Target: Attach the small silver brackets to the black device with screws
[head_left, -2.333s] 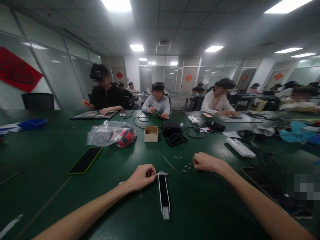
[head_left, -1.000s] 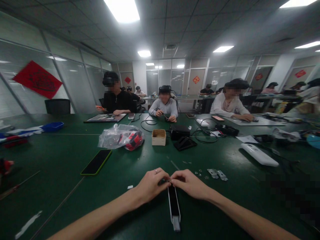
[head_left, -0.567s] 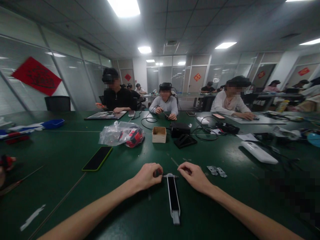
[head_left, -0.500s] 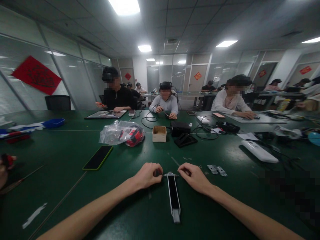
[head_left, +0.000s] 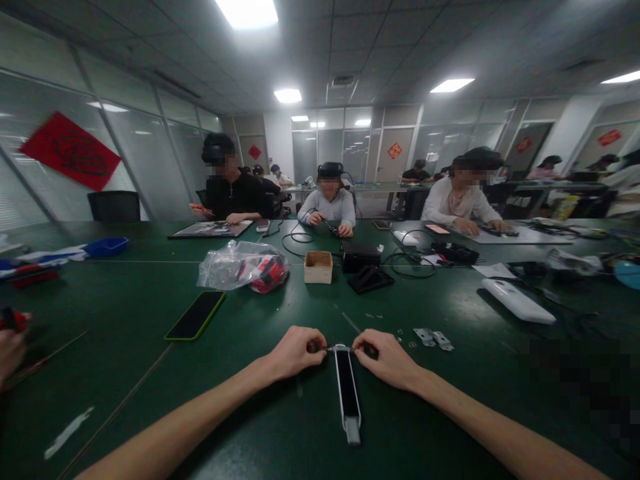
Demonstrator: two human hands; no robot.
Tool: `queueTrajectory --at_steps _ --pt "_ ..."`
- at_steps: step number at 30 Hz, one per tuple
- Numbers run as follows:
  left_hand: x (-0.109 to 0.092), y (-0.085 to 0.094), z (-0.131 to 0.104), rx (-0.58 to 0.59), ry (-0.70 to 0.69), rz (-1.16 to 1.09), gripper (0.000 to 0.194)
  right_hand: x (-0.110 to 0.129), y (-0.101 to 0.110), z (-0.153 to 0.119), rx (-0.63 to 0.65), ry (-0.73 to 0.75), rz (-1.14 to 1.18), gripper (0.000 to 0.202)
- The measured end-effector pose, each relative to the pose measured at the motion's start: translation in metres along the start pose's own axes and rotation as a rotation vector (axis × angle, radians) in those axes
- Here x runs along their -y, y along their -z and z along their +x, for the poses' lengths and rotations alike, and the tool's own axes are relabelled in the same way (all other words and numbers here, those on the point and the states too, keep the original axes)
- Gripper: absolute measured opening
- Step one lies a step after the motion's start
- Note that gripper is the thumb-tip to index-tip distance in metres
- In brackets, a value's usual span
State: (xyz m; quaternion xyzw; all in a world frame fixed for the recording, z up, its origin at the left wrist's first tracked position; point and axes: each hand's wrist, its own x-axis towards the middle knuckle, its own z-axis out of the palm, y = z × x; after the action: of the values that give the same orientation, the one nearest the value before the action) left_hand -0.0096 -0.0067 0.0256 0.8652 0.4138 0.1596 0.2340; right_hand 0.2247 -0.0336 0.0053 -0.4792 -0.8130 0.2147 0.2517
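Observation:
A long, narrow device with a white frame and a dark face [head_left: 349,385] lies on the green table in front of me, its grey end toward me. A thin metal rod [head_left: 331,350] sticks out sideways at its far end. My left hand [head_left: 295,350] is closed in a pinch at the rod's left tip, with something dark between the fingers. On the other side, my right hand [head_left: 386,357] is also pinched, its fingertips at the device's far right corner. What the right fingers hold is hidden.
Small metal brackets [head_left: 433,338] lie right of my right hand. A green-edged phone [head_left: 196,316] lies to the left. Farther back are a plastic bag [head_left: 225,265], a small box [head_left: 319,268] and a black stand [head_left: 371,279]. Co-workers sit across the table.
My right hand has shifted slightly left, so its fingertips are closer to the device's far end. My left hand and the device have stayed in place.

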Motion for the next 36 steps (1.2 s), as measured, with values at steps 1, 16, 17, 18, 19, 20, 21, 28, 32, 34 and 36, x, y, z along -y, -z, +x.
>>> queueTrajectory --at_steps 1,16,17,18,19,20,21,28,32,34,36 --pt "0.0 0.0 0.0 -0.001 0.001 -0.005 0.013 0.001 0.0 0.0 -0.004 0.005 -0.004 0.016" --pt "0.014 -0.012 0.0 -0.062 -0.174 0.163 0.013 0.002 0.001 0.0 0.013 -0.011 0.012 0.014" --pt "0.015 -0.012 0.0 -0.06 -0.195 0.178 0.014 0.002 0.001 0.0 0.015 -0.013 0.014 0.014" --pt "0.015 -0.012 0.0 -0.058 -0.213 0.191 0.015 0.002 0.001 0.0 0.018 -0.013 0.017 0.015" --pt "0.015 -0.011 -0.001 -0.054 -0.229 0.201 0.015 0.002 0.002 0.0 0.021 -0.011 0.021 0.015" --pt "0.015 -0.01 -0.001 -0.05 -0.242 0.211 0.015 0.001 0.002 0.0 0.024 -0.011 0.024 0.015" --pt "0.015 -0.01 -0.001 -0.048 -0.251 0.221 0.015 0.001 0.002 0.0 0.027 -0.015 0.025 0.015" --pt "0.016 -0.009 -0.002 -0.046 -0.396 0.377 0.02 0.002 0.002 0.0 0.022 -0.007 0.019 0.014" --pt "0.018 -0.012 -0.002 -0.064 -0.393 0.293 0.02 0.003 0.002 0.0 0.004 0.01 0.005 0.012" --pt "0.017 -0.012 -0.002 -0.081 -0.314 0.17 0.015 0.002 0.001 0.0 0.006 0.009 0.009 0.012" --pt "0.015 -0.011 -0.002 -0.093 -0.196 0.049 0.012 0.0 0.001 0.0 0.005 0.004 0.011 0.012"
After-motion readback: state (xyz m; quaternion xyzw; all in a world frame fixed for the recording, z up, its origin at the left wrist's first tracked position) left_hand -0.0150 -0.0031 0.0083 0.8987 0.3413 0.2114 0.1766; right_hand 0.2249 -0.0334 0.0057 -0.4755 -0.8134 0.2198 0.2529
